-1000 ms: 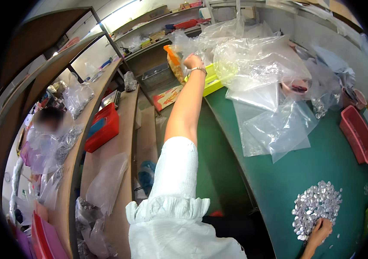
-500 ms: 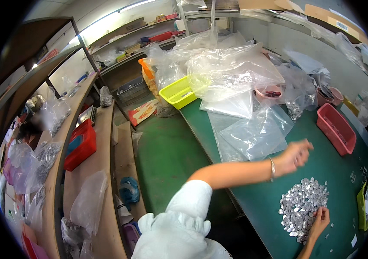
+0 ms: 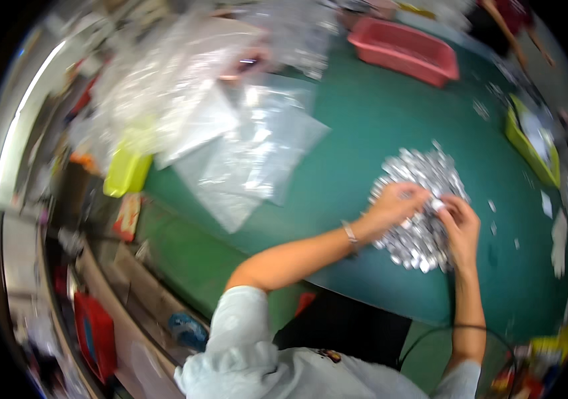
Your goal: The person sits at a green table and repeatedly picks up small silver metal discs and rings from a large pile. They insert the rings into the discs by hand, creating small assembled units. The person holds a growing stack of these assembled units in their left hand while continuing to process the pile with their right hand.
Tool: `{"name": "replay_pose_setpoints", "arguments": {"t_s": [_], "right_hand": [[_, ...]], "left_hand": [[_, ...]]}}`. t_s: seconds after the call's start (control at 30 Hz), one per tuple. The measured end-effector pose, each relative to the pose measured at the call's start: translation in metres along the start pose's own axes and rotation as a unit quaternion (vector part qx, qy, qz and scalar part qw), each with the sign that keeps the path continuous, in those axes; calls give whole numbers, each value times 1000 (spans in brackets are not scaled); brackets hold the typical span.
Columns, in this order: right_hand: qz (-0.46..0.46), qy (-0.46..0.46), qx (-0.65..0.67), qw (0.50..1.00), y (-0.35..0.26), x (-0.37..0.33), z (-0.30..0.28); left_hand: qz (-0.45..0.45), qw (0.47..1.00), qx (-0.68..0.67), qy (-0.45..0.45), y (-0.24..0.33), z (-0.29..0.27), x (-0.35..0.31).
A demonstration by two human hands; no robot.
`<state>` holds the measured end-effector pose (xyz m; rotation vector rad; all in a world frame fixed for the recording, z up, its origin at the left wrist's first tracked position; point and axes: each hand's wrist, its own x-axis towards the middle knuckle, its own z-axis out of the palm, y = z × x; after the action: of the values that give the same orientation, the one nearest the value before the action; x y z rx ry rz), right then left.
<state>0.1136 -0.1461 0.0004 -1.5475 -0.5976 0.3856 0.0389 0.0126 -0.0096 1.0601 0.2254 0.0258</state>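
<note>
Green table, both hands pinching silvery pieces, clear bags, red tray behind.

The green counter fills most of the view, its front edge curving above a darker green floor. Lower shelving runs along the left, holding a red bin. Bright light enters from the far left edge; that side is blurred.
</note>
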Motion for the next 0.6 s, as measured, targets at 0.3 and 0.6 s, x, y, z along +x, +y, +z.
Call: {"name": "replay_pose_setpoints", "arguments": {"t_s": [0.3,0.6], "right_hand": [[58,-44,119,990,-14,-16,-2],[20,-46,111,993,-13,-22,4]], "left_hand": [[-42,999,-2,-18,4,18,-19],[-16,1000,-13,-8,3,19,-27]]}}
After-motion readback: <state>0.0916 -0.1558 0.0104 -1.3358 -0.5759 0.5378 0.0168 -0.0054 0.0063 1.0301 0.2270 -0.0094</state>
